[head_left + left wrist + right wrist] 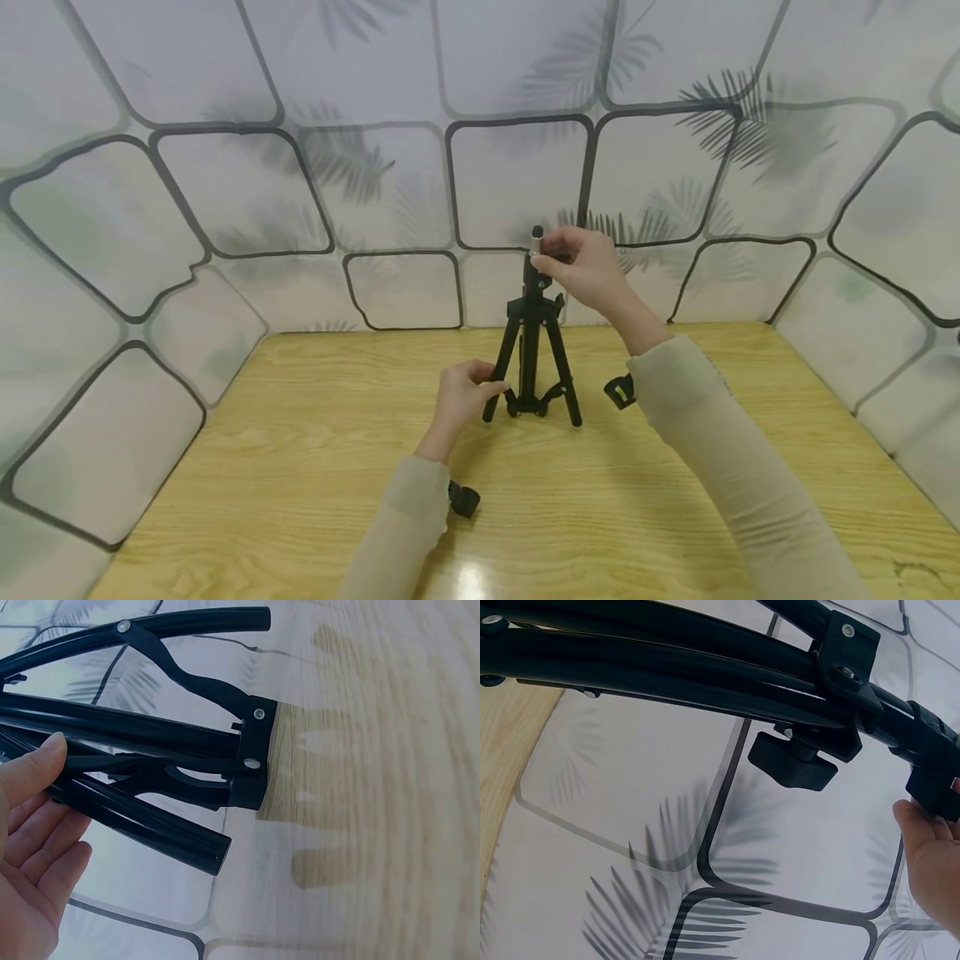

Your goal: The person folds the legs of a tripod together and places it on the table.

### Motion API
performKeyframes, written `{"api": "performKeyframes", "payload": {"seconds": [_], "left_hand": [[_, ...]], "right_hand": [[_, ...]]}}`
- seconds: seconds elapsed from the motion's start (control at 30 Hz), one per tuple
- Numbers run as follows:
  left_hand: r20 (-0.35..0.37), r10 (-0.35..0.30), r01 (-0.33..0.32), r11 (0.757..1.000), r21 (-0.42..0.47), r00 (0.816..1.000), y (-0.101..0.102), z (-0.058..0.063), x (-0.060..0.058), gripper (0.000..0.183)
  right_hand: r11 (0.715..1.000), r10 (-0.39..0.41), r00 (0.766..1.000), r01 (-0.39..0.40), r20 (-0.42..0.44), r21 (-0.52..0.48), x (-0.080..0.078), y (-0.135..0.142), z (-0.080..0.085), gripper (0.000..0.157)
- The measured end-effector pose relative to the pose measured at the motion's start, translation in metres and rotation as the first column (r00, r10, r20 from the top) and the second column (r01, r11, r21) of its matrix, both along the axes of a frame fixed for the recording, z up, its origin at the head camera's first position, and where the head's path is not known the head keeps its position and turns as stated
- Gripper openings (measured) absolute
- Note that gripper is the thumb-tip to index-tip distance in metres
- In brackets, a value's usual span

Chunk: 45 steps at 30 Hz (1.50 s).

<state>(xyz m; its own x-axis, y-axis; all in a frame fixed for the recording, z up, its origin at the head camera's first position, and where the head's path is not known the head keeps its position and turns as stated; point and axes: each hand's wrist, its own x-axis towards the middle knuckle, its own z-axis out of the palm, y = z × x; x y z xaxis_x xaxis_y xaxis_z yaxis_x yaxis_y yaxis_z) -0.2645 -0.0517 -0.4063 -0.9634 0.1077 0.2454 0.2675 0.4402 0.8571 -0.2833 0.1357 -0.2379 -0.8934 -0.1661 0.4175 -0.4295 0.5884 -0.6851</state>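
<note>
A small black tripod (530, 342) is upright over the middle of the table, its legs partly spread. Thumb and fingers of my left hand (462, 396) pinch one leg (161, 829) low down, near the folding braces (187, 671). My right hand (588, 265) grips the top of the tripod, around the silver-and-black tip (537, 240). In the left wrist view, the leg ends appear a little apart from the wood surface. A black knob (791, 761) juts from the tripod's collar in the right wrist view, where most of the right fingers are out of frame.
The light wood table (315, 433) lies beneath both arms. Behind it and at the sides hang pale fabric walls (397, 292) with dark outlines and leaf prints. Black wrist devices sit by the left sleeve (465, 500) and right sleeve (671, 383).
</note>
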Motion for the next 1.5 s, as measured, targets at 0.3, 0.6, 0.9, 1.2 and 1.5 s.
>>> {"api": "performKeyframes", "payload": {"seconds": [0.3,0.6,0.9,1.2,1.5], "left_hand": [[0.041,0.015,-0.014,0.999,-0.033,0.999,0.006,0.000,-0.005,0.026],[0.054,0.012,-0.009,0.998,-0.055,0.998,0.011,0.001,-0.008,0.027],[0.051,0.000,0.001,1.000,-0.025,0.999,0.020,0.005,-0.010,0.026],[0.069,0.005,-0.002,0.999,-0.035,0.998,0.025,0.004,-0.011,0.030],[0.101,-0.008,0.013,0.999,-0.046,0.995,0.023,0.006,-0.013,0.033]], "right_hand": [[1.000,-0.011,1.000,0.011,0.014,-0.016,0.000,0.000,0.000,0.027],[1.000,-0.024,1.000,0.024,0.019,0.003,-0.001,0.002,-0.001,0.029],[1.000,-0.018,1.000,0.018,0.018,-0.006,0.000,0.004,0.001,0.029],[1.000,0.009,1.000,-0.009,0.018,0.001,-0.001,0.001,-0.001,0.030],[1.000,0.009,0.999,-0.010,0.034,0.028,-0.003,-0.001,0.004,0.033]]}}
